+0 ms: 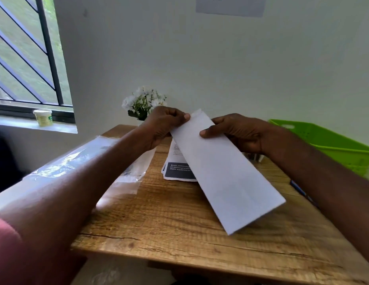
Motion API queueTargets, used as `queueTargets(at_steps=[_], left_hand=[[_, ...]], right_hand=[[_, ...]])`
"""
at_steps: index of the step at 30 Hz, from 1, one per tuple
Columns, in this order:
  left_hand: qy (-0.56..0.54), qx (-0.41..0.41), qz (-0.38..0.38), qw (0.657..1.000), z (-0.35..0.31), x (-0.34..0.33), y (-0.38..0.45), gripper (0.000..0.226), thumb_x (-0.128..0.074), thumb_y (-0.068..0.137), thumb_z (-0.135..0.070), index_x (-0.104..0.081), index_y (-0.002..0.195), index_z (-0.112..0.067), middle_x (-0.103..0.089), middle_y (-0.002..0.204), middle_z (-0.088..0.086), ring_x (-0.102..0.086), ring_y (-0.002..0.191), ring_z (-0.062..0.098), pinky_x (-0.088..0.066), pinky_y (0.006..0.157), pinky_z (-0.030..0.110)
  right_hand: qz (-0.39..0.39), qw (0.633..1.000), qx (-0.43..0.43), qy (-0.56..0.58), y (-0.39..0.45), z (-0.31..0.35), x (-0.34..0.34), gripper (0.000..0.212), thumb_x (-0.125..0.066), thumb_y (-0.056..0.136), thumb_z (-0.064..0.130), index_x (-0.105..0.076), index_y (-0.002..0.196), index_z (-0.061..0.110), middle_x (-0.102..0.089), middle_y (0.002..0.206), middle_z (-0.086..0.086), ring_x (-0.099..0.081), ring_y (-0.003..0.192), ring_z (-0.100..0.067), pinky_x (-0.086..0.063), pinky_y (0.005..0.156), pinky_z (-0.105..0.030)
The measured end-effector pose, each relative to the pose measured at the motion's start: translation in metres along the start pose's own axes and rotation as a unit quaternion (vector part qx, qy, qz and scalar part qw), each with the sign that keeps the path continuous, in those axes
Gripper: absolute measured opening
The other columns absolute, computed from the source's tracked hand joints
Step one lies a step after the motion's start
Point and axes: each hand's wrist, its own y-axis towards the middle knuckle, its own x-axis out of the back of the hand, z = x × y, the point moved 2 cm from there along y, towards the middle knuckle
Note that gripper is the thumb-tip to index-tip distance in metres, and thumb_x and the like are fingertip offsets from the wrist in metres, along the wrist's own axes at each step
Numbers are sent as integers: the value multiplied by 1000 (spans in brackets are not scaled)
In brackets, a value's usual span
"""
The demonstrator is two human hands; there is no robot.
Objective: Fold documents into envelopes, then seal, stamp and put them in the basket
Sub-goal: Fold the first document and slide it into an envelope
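1. Now both hands hold a white envelope (222, 171) up off the desk (169, 219), its long body slanting toward the camera. The left hand (165, 124) pinches the far top corner near the flap; the right hand (237, 132) grips the right edge, thumb on the face.
2. Documents (177, 167) lie flat on the desk beneath it, a printed stack with a dark block of text, not yet folded as far as can be seen.
3. Risks, as I judge them: with both holds bunched at the far end, the long free end could sag or twist. Pulling the mouth open from one corner may crease or tear the flap. Slipping in a sheet folded too wide would jam it (and buckle the envelope).
4. A clear plastic sleeve (126, 173) sprawls at the left of the desk; a careless elbow could sweep it, or the documents, off the edge.
5. Containers: the green basket (332, 140) sits at the right rear, its inside hidden from this angle, so I cannot tell whether anything is in it. Whether the envelope already holds paper cannot be told either. A small tub (43, 117) stands on the windowsill, lidded.
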Motion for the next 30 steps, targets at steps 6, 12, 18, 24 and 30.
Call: queueTargets(at_steps=[6,12,18,24,30], left_hand=[[7,-103,-49,993,-21,10,-20,9,-74,95,-11,-75,86,-13,-74,75,-4,-65,68,8,-54,65,22],[62,-201,-56,976,-36,18,-82,23,-76,86,7,-69,88,-15,-72,74,-11,-65,71,-1,-53,67,16],[232,-197,-16,952,-18,25,-166,20,-81,77,13,-65,84,2,-69,84,10,-61,77,14,-52,78,30],[451,-156,95,874,-11,40,-207,30,-69,91,2,-73,92,-27,-74,99,-13,-67,97,6,-53,92,30],[456,-248,74,851,-25,17,-204,26,-59,103,-15,-69,125,-24,-67,130,-6,-63,117,12,-49,99,30]], right_hand=[[-30,992,23,-121,-55,25,1,29,-80,81,7,-78,110,3,-78,105,-17,-76,95,-33,-64,77,-41],[-186,873,194,-408,-107,45,-18,23,-83,77,16,-82,97,25,-78,80,8,-71,68,-1,-51,58,-15],[-244,755,261,-549,-145,-7,-76,27,-74,74,28,-74,98,39,-73,91,13,-68,83,-14,-57,75,-37],[-199,791,233,-530,-161,-65,-108,29,-67,71,66,-69,94,48,-64,85,26,-58,79,4,-51,63,-28],[-201,827,230,-472,-148,-67,-111,40,-51,83,71,-73,101,42,-69,107,21,-63,94,-3,-55,79,-35]])
